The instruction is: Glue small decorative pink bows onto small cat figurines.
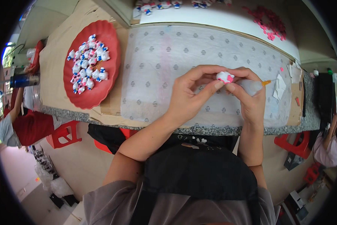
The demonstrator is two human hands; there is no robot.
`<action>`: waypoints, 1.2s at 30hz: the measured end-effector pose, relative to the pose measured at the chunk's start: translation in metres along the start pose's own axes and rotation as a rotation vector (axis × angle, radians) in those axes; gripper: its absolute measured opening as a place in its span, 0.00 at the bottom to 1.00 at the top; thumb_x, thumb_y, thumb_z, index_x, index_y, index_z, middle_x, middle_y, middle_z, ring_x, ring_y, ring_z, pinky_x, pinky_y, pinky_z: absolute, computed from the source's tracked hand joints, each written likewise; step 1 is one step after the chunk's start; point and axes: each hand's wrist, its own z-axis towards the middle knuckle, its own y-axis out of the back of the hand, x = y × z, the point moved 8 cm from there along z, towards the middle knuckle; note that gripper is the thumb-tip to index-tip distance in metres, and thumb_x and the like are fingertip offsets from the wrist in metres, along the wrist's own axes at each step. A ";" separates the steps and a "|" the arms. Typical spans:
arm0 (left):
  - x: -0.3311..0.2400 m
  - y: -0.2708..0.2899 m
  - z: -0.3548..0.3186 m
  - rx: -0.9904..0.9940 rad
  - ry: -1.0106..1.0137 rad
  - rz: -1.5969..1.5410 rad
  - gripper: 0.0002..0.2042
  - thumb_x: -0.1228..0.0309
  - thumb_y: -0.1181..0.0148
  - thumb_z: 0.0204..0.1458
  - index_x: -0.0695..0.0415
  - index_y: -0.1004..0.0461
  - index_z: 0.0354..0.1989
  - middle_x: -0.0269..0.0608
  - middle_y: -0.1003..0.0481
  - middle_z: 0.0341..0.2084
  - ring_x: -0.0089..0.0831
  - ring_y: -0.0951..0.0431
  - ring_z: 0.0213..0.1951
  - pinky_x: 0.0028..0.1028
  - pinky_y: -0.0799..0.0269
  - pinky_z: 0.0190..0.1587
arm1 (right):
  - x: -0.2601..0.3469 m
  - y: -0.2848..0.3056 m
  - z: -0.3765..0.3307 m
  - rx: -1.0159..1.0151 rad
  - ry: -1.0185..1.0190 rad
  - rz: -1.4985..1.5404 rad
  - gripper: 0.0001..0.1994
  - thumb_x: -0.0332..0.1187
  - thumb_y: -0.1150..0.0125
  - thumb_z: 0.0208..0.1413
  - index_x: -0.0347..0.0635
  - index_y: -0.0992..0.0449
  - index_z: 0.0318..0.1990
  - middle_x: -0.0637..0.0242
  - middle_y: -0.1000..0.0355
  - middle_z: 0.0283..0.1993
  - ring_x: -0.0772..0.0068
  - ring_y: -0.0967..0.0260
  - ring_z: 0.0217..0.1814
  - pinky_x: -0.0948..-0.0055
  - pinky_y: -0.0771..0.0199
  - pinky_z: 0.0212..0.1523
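Note:
Between the fingertips of both hands is a small white figurine with a pink part on its lower right side. My left hand is closed, its thumb and fingers pinching the figurine from the left. From the other side, my right hand meets it with thumb and fingertips. Tucked in that same right hand is a translucent squeeze bottle, its orange tip pointing right. Both hands are above a patterned plastic sheet on the worktable.
A red scalloped plate at the left holds several white figurines with blue or pink parts. More figurines and a pile of pink pieces lie on the far white shelf. White paper lies right. Other people sit at both sides.

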 end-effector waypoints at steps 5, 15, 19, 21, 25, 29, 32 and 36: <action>0.002 -0.011 0.004 0.071 -0.006 -0.131 0.11 0.80 0.46 0.42 0.64 0.32 0.36 0.36 0.30 0.31 0.21 0.30 0.34 0.20 0.32 0.37 | 0.002 0.009 -0.008 -0.047 0.032 0.004 0.11 0.18 0.42 0.36 0.32 0.30 0.32 0.66 0.34 0.30 0.80 0.38 0.30 0.83 0.40 0.33; 0.007 -0.002 0.001 0.097 0.101 -0.266 0.08 0.81 0.44 0.41 0.63 0.31 0.32 0.38 0.29 0.30 0.21 0.29 0.33 0.19 0.32 0.37 | 0.006 -0.006 -0.003 0.047 0.106 0.005 0.10 0.20 0.40 0.35 0.34 0.30 0.30 0.67 0.35 0.27 0.79 0.39 0.29 0.83 0.40 0.31; -0.012 0.008 -0.006 0.099 0.152 -0.303 0.11 0.83 0.41 0.36 0.60 0.32 0.29 0.35 0.31 0.29 0.20 0.31 0.33 0.20 0.32 0.36 | 0.013 -0.014 -0.005 0.121 0.082 -0.035 0.16 0.21 0.38 0.32 0.36 0.29 0.35 0.68 0.38 0.30 0.83 0.42 0.25 0.84 0.42 0.29; -0.057 0.045 -0.010 -0.102 -0.091 -0.102 0.11 0.85 0.43 0.36 0.61 0.34 0.30 0.35 0.35 0.31 0.22 0.32 0.32 0.18 0.33 0.33 | 0.020 -0.002 -0.007 0.016 0.060 -0.057 0.22 0.21 0.39 0.32 0.37 0.32 0.41 0.69 0.39 0.33 0.85 0.43 0.24 0.87 0.43 0.27; -0.137 0.109 -0.022 -0.607 -0.470 0.998 0.16 0.76 0.41 0.36 0.61 0.34 0.36 0.38 0.35 0.35 0.27 0.35 0.38 0.25 0.41 0.41 | 0.018 0.025 -0.007 -0.110 0.072 -0.010 0.26 0.20 0.40 0.31 0.36 0.37 0.46 0.67 0.39 0.34 0.84 0.43 0.24 0.87 0.41 0.28; -0.121 0.057 0.046 -0.276 -0.600 1.306 0.14 0.70 0.40 0.37 0.57 0.30 0.34 0.41 0.31 0.30 0.36 0.34 0.37 0.29 0.41 0.41 | 0.024 0.021 -0.011 -0.128 0.198 -0.096 0.29 0.19 0.45 0.33 0.38 0.45 0.48 0.64 0.43 0.39 0.81 0.43 0.28 0.84 0.41 0.31; -0.075 0.048 0.112 -0.254 -0.652 1.664 0.12 0.66 0.41 0.37 0.52 0.28 0.33 0.40 0.29 0.29 0.38 0.34 0.35 0.33 0.41 0.38 | 0.015 0.019 -0.014 -0.054 0.148 0.050 0.22 0.17 0.61 0.32 0.40 0.49 0.42 0.60 0.47 0.43 0.78 0.43 0.30 0.83 0.41 0.29; -0.035 0.055 0.146 -0.259 -0.636 1.929 0.13 0.66 0.41 0.35 0.47 0.28 0.33 0.40 0.29 0.26 0.38 0.33 0.33 0.33 0.41 0.36 | 0.008 0.020 -0.016 -0.016 0.186 0.084 0.18 0.17 0.59 0.36 0.39 0.47 0.39 0.61 0.47 0.43 0.77 0.43 0.31 0.82 0.39 0.27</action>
